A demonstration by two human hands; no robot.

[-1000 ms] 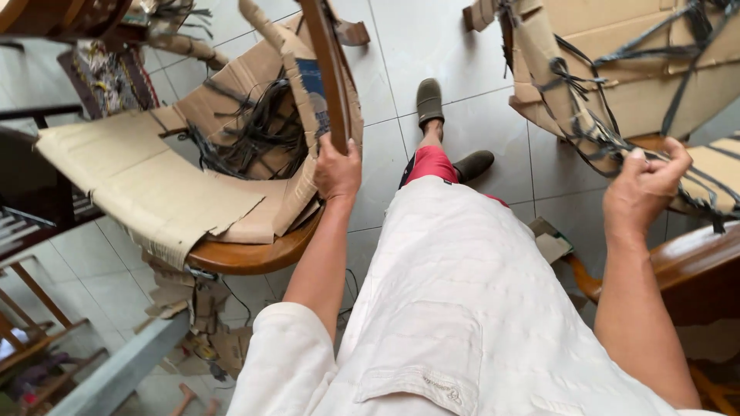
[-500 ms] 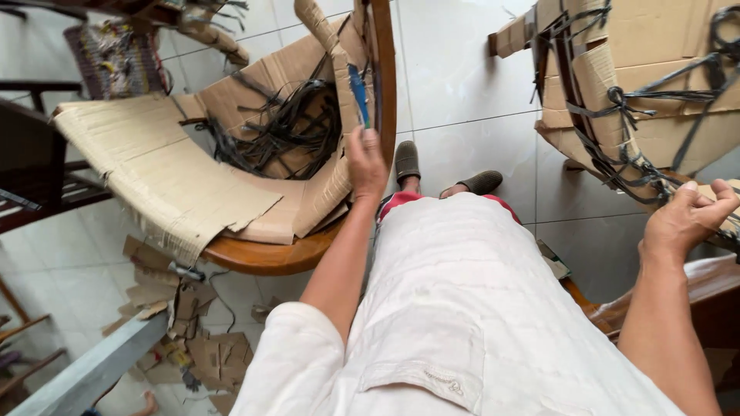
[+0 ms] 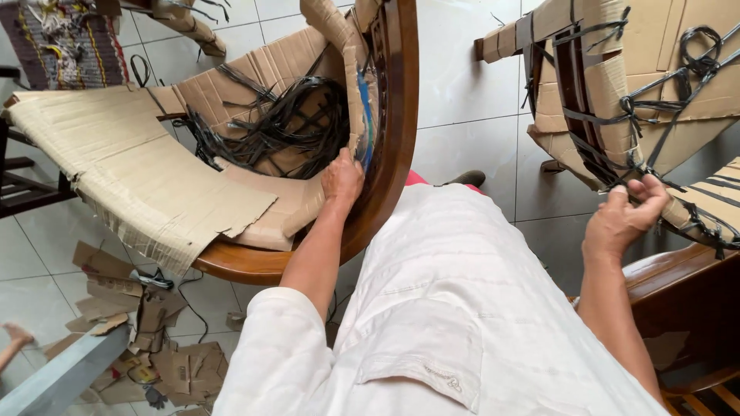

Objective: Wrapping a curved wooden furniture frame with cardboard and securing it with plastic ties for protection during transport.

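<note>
Person in a white shirt stands over wrapped wooden furniture, seen from above. Left hand is closed around the torn edge of a cardboard wrap where it meets the curved dark wooden frame, fingers curled over the sheet. Right hand pinches a black plastic strap on the second wrapped piece to the right, thumb and fingers tight on it. The cardboard lies draped across the curved piece on the left, partly peeled and frayed at the lower edge. Judged light, floppy over a span, tears easily; best held at a free edge close to the frame, as the left hand does. A loose bundle of black straps sits in the hollow behind the left hand; thin, slick, springy, likely to tangle, best gripped near a knot or crossing. The frame looks heavy and rigid, smooth with a glossy finish, so it is best held at the rim. On the tiled floor, cardboard scraps lie at lower left, and a patterned rug lies at far top left.
</note>
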